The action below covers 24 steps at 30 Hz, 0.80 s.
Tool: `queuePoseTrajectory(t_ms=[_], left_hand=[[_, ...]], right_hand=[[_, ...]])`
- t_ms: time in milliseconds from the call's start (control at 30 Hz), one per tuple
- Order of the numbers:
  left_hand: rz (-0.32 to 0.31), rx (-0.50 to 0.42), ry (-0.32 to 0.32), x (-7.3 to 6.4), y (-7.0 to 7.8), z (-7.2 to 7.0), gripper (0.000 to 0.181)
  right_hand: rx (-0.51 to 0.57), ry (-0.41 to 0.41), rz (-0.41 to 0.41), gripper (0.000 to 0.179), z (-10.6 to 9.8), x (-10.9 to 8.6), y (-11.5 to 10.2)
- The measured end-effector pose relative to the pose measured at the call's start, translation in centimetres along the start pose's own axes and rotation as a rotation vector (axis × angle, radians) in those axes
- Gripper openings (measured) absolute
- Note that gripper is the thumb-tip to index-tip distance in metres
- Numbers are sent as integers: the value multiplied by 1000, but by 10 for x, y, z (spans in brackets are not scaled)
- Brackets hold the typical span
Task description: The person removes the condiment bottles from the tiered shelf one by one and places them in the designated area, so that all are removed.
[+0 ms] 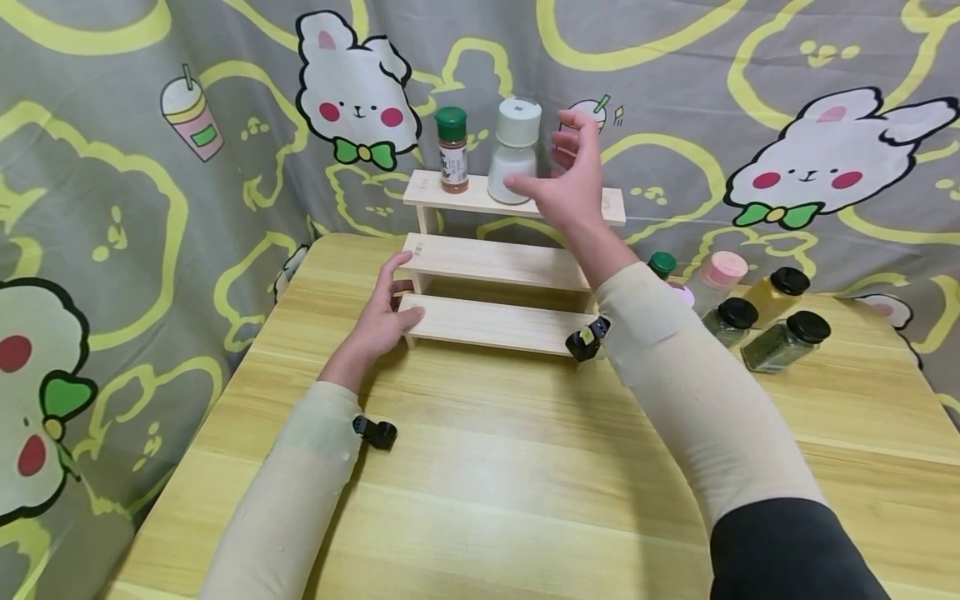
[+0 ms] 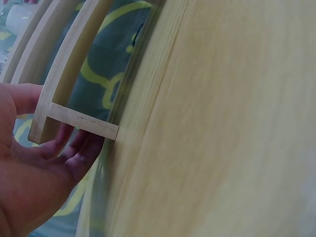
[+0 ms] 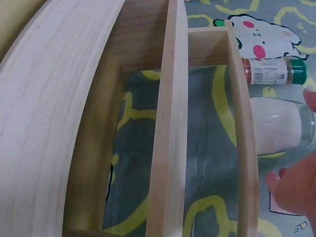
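A three-tier wooden shelf rack [image 1: 495,323] stands on the table. My left hand [image 1: 381,321] grips its left end, the thumb by the lower board and the fingers round the side upright [image 2: 84,121]. On the top board stands a clear glass jar [image 1: 513,167] of white contents with a pale lid. Left of it is a small spice bottle [image 1: 453,158] with a green cap and reddish contents. My right hand [image 1: 573,179] is spread beside the jar. Its thumb overlaps the jar in the head view, the other fingers stand apart from it; contact cannot be made out.
Right of the rack stand several containers: a green-capped one [image 1: 662,265], a pink-lidded jar [image 1: 722,272], a black-lidded yellow jar [image 1: 780,296] and black-lidded jars of dark green flakes [image 1: 783,343]. A patterned grey curtain [image 1: 660,100] hangs behind the wooden table [image 1: 480,467].
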<state>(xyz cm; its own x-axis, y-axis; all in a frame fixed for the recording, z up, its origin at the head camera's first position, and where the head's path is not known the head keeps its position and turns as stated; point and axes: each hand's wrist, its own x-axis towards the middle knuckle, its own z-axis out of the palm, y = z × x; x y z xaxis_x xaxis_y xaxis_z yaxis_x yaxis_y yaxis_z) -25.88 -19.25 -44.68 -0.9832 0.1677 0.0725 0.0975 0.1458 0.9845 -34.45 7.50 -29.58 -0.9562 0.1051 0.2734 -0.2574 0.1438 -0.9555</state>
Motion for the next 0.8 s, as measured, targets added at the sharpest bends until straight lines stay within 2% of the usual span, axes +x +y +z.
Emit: queuePoseTrajectory(t_ms=[133,367,800], left_hand=[[-4,-10,-2,0,0,-1,84],[-24,-27,-18,-12,29,4,81],[-41,-18,-15,-12,31,4,80]], right_hand=[[-26,-9,28,94,8,5,2],[-53,-4,44,94,20,10,5],[-73,23,42,83,32,12,9]])
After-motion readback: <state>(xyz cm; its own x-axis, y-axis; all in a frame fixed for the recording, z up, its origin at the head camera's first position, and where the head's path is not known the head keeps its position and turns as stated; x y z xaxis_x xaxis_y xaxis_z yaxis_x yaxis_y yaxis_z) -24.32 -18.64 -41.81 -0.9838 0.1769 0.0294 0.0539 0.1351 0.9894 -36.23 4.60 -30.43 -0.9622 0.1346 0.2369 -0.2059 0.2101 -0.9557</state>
